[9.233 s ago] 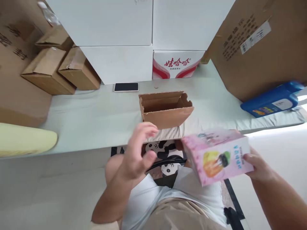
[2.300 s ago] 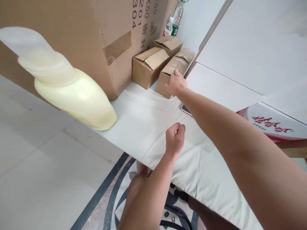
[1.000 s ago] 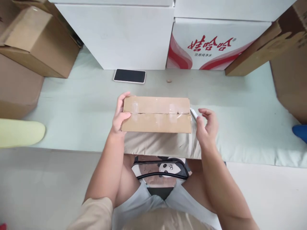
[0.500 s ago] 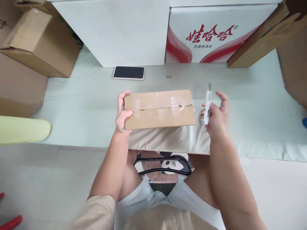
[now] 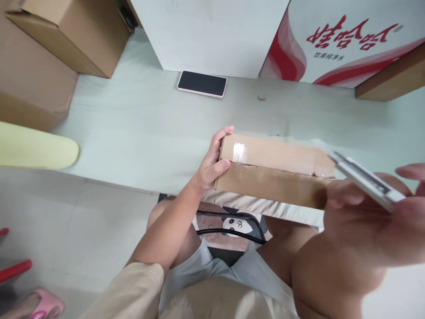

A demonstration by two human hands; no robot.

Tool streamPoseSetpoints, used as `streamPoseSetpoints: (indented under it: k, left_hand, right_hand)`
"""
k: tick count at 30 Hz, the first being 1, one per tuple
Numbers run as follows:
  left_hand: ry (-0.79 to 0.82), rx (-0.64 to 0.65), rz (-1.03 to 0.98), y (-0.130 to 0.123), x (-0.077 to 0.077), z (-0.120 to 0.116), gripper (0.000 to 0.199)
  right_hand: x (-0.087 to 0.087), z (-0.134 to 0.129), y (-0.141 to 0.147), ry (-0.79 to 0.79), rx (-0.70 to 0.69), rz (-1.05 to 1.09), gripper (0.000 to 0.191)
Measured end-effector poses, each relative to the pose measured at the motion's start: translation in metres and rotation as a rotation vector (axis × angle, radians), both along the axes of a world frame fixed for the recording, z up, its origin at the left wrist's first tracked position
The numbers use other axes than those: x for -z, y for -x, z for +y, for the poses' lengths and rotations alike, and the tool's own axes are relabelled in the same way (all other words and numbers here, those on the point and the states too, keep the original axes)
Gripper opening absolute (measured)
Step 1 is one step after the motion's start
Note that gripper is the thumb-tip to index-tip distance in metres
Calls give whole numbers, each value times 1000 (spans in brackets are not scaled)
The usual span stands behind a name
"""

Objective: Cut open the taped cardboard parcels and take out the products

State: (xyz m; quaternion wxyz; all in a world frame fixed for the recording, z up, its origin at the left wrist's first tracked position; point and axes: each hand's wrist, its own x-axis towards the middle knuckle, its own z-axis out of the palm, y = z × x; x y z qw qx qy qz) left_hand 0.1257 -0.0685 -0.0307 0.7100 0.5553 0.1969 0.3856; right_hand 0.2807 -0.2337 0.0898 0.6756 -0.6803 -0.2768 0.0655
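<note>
A long cardboard box (image 5: 265, 179), taped over its seam, rests at the front edge of the cloth-covered table. My left hand (image 5: 214, 161) grips its left end, thumb on the top face and fingers at the far corner. My right hand (image 5: 372, 221) is raised close to the camera, blurred, with a white utility knife (image 5: 365, 177) held between thumb and fingers. The knife's tip points up and left, over the right end of the box in this view. Whether it touches the box I cannot tell.
A phone (image 5: 202, 84) lies behind the box, with a small brown scrap (image 5: 261, 97) to its right. White cartons (image 5: 209, 35) stand along the back. Brown boxes (image 5: 89, 35) and a pale yellow rounded object (image 5: 36, 146) are at left. A pink slipper (image 5: 49, 303) shows on the floor.
My right hand with the knife has risen toward the camera and moved right. The view has shifted and turned, so the box, still in my left hand, appears further right and tilted.
</note>
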Motion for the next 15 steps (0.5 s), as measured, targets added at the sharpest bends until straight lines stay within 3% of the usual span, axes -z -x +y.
streamPoseSetpoints:
  k: [3, 5, 9, 12, 15]
  left_hand:
    - [-5, 14, 5, -2, 2, 4, 85]
    - [-39, 15, 5, -2, 1, 5, 84]
    - [-182, 3, 36, 2, -4, 6, 81]
    - [-245, 6, 57, 5, -7, 5, 84]
    - [-235, -7, 62, 6, -8, 4, 84]
  right_hand:
    - [-17, 2, 29, 152, -50, -38, 3]
    - [-22, 0, 36, 207, -173, -71, 3]
    - [-13, -5, 30, 285, -418, -185, 8]
    - [-5, -8, 27, 275, -449, -218, 24]
    - [-2, -15, 29, 309, -460, -220, 24]
